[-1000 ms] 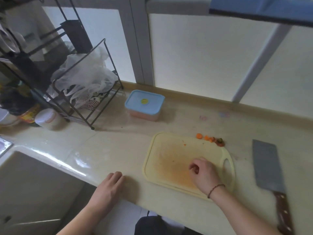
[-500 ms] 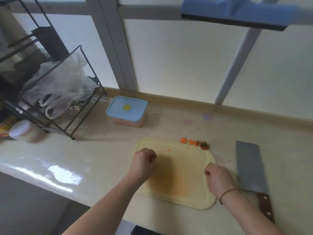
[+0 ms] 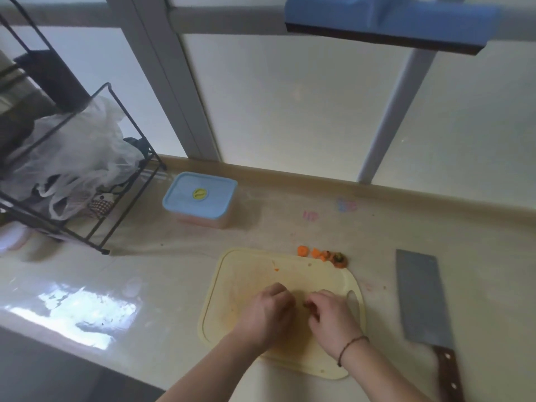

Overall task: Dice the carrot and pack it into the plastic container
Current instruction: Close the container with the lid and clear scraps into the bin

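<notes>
A pale yellow cutting board with orange stains lies on the counter. Over its middle, my left hand and my right hand sit close together, both with curled fingers. A small dark scrap shows at my right fingertips. Nothing is visible in my left hand. Several carrot end pieces lie on the counter just past the board's far edge. The plastic container stands at the back left with its blue lid on and orange showing through its wall.
A cleaver with a wooden handle lies flat on the counter right of the board. A black wire rack holding plastic bags stands at the left. A frosted window runs behind the counter. The counter's front edge is at lower left.
My hands have moved from the board's left and right edges to meet over its middle. The view has tilted slightly, and the cleaver, container and carrot ends stay put.
</notes>
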Motion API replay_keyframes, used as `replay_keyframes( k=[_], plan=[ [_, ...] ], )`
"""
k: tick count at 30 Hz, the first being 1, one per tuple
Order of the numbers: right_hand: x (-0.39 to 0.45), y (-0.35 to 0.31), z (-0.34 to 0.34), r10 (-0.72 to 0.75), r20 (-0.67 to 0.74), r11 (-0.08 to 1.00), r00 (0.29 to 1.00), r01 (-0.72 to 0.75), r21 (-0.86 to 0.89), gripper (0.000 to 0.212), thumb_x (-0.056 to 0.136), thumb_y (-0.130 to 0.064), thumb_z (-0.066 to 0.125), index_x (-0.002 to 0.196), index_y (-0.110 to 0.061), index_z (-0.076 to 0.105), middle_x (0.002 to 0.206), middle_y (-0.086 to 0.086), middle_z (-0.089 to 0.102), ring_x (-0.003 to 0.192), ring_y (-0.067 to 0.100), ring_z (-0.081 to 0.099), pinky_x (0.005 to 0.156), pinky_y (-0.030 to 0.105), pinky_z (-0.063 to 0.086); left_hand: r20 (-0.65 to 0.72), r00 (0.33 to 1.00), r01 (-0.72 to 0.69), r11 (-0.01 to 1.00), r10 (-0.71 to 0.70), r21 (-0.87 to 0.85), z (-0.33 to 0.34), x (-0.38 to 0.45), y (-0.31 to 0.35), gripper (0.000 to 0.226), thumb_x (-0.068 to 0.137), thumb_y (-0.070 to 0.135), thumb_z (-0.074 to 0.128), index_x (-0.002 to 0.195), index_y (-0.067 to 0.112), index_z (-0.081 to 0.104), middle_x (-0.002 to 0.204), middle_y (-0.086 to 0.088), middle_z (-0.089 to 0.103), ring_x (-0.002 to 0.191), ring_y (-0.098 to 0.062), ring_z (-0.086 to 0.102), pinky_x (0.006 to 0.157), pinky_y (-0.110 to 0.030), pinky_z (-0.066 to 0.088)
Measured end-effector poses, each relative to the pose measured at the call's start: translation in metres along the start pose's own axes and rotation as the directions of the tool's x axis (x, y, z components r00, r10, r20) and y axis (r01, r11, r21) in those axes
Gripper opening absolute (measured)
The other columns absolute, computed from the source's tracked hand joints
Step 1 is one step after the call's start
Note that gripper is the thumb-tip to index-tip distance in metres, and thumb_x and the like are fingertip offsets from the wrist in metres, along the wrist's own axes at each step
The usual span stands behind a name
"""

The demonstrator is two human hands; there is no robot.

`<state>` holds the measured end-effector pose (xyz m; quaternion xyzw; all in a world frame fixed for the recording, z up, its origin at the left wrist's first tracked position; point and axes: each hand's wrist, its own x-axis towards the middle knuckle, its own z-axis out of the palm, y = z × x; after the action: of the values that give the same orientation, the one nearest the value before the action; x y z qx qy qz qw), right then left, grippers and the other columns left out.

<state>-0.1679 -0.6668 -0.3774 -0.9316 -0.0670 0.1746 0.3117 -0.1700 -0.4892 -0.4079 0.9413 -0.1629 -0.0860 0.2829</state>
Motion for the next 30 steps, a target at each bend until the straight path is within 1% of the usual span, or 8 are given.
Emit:
replay_keyframes(
  k=[5,9,13,15,17,19,23,30],
  plan=[
    [-0.015,0.012,-0.013,-0.009,-0.115,0.998,0.993,0.016,0.062,0.027,0.094,-0.01,0.053,0.116,-0.017,0.068,0.109,-0.01,0.063,0.098,0.004,0.057,0.088,0.007,0.037,-0.148,0.988,-0.051,0.999,0.048,-0.015,-0.024,-0.011,-0.012,0.023,0.095,0.03,0.054,0.098,0.015,0.07,0.1,-0.001,0.066,0.088,-0.021,0.061,0.074,-0.028,0.051],
    [-0.038,0.044,-0.036,0.41,-0.317,0.909,0.855,-0.355,0.218,0.027,0.085,-0.008,0.066,0.112,-0.01,0.068,0.108,0.007,0.069,0.082,0.017,0.058,0.086,0.028,0.046,-0.468,0.817,0.308,0.941,-0.336,-0.138,-0.044,-0.034,-0.046,0.022,0.089,0.024,0.064,0.103,0.01,0.073,0.11,-0.006,0.068,0.105,-0.021,0.054,0.094,-0.026,0.041],
    [-0.039,0.052,-0.039,0.608,-0.131,0.782,0.783,-0.563,0.268,0.051,0.084,-0.023,0.072,0.13,-0.008,0.056,0.122,0.008,0.063,0.103,0.025,0.06,0.093,0.033,0.043,-0.271,0.685,0.611,0.736,-0.676,-0.291,-0.049,-0.044,-0.055,0.041,0.093,0.014,0.069,0.132,0.005,0.061,0.133,-0.012,0.061,0.125,-0.036,0.051,0.107,-0.044,0.04],
    [-0.034,0.043,-0.033,0.635,-0.104,0.75,0.765,-0.58,0.318,0.046,0.083,-0.025,0.073,0.123,-0.006,0.06,0.112,0.007,0.066,0.102,0.025,0.061,0.09,0.033,0.045,-0.244,0.659,0.613,0.696,-0.711,-0.373,-0.046,-0.042,-0.05,0.043,0.094,0.013,0.067,0.135,0.006,0.059,0.135,-0.012,0.061,0.128,-0.034,0.05,0.108,-0.045,0.04],
    [-0.03,0.034,-0.031,0.64,-0.132,0.753,0.756,-0.585,0.302,0.018,0.081,-0.025,0.072,0.083,-0.011,0.062,0.082,0.004,0.064,0.075,0.024,0.058,0.069,0.031,0.046,-0.227,0.63,0.61,0.654,-0.743,-0.448,-0.044,-0.04,-0.045,0.042,0.094,0.012,0.065,0.135,0.008,0.06,0.135,-0.012,0.062,0.126,-0.033,0.053,0.107,-0.046,0.044],
    [-0.026,0.029,-0.03,0.65,-0.162,0.75,0.742,-0.592,0.297,0.036,0.081,-0.022,0.071,0.062,-0.014,0.04,0.059,0.003,0.045,0.054,0.022,0.042,0.051,0.028,0.032,-0.209,0.604,0.611,0.615,-0.769,-0.498,-0.044,-0.04,-0.043,0.041,0.094,0.014,0.065,0.134,0.01,0.061,0.133,-0.011,0.063,0.124,-0.032,0.054,0.105,-0.047,0.046],
    [-0.025,0.027,-0.032,0.648,-0.175,0.751,0.741,-0.586,0.304,0.04,0.082,-0.017,0.069,0.059,-0.015,0.036,0.056,0.002,0.037,0.05,0.021,0.035,0.047,0.026,0.025,-0.123,0.546,0.604,0.491,-0.829,-0.627,-0.051,-0.04,-0.039,0.037,0.096,0.024,0.064,0.132,0.017,0.062,0.128,-0.007,0.064,0.12,-0.028,0.058,0.102,-0.047,0.05],
    [-0.032,0.034,-0.029,0.63,-0.155,0.759,0.761,-0.562,0.33,0.017,0.08,-0.016,0.072,0.076,0.0,0.066,0.078,0.015,0.068,0.074,0.031,0.063,0.06,0.028,0.042,-0.082,0.471,0.505,0.345,-0.878,-0.791,-0.059,-0.046,-0.033,0.023,0.097,0.02,0.065,0.12,0.017,0.066,0.115,-0.003,0.065,0.102,-0.02,0.06,0.076,-0.033,0.044]
  ],
)
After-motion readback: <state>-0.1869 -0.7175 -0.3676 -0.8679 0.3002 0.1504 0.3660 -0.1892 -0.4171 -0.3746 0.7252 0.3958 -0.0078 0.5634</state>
